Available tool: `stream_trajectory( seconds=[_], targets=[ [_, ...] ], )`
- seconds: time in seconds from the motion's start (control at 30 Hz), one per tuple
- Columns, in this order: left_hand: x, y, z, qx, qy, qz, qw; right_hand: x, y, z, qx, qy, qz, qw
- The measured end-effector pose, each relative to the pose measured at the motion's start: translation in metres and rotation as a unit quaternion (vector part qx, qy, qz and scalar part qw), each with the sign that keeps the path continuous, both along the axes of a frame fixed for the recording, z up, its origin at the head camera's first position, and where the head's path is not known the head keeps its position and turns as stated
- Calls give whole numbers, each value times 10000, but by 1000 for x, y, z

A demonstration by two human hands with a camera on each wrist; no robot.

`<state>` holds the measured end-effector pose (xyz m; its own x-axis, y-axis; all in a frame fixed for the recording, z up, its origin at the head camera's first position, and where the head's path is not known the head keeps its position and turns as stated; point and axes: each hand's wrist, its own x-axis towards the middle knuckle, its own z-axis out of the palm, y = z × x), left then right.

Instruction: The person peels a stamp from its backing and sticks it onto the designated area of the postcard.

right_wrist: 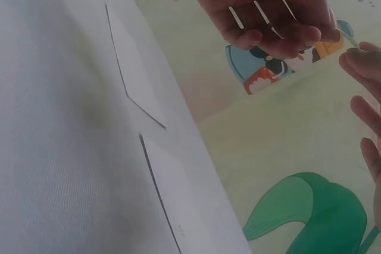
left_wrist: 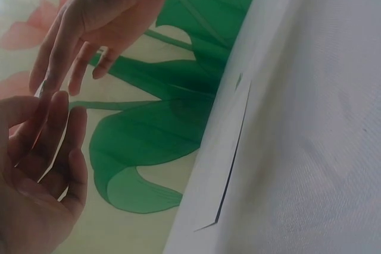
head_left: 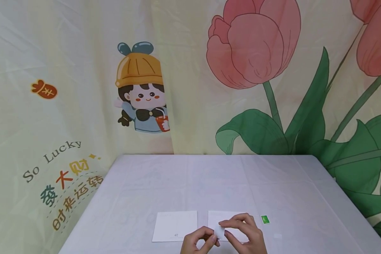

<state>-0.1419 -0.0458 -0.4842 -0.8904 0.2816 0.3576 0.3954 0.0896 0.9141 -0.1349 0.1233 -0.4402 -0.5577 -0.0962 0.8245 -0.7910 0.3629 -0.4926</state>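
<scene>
In the head view a small pale piece of paper (head_left: 219,233) is held up between the two hands, above the near edge of the table. The left hand (head_left: 200,240) pinches its left side between thumb and forefinger. From the right, the right hand (head_left: 247,233) has its forefinger at the top edge and its thumb at the right edge. In the right wrist view, the piece (right_wrist: 347,37) appears edge-on between both hands' fingertips. Beneath them lies a white card (head_left: 213,218), partly covered by the right hand. Another white card (head_left: 174,225) lies to the left, bearing a small dark mark.
Right of the cards lies a small green rectangle with a white border (head_left: 265,219). A faint whitish square (head_left: 277,236) lies nearer the front. A white cloth covers the table (head_left: 139,183), and a printed curtain (head_left: 190,70) hangs behind its far edge.
</scene>
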Motion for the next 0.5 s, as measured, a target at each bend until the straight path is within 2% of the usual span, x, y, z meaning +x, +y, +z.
stream_trajectory(
  seconds=[0.2, 0.5],
  targets=[
    [0, -1, 1, -38, -60, -45, 10000, -2, 0, -1, 78, 166, -10, 9998],
    [0, -5, 2, -2, 93, 51, 9999, -4, 1, -6, 207, -67, 316, 9993]
  ],
)
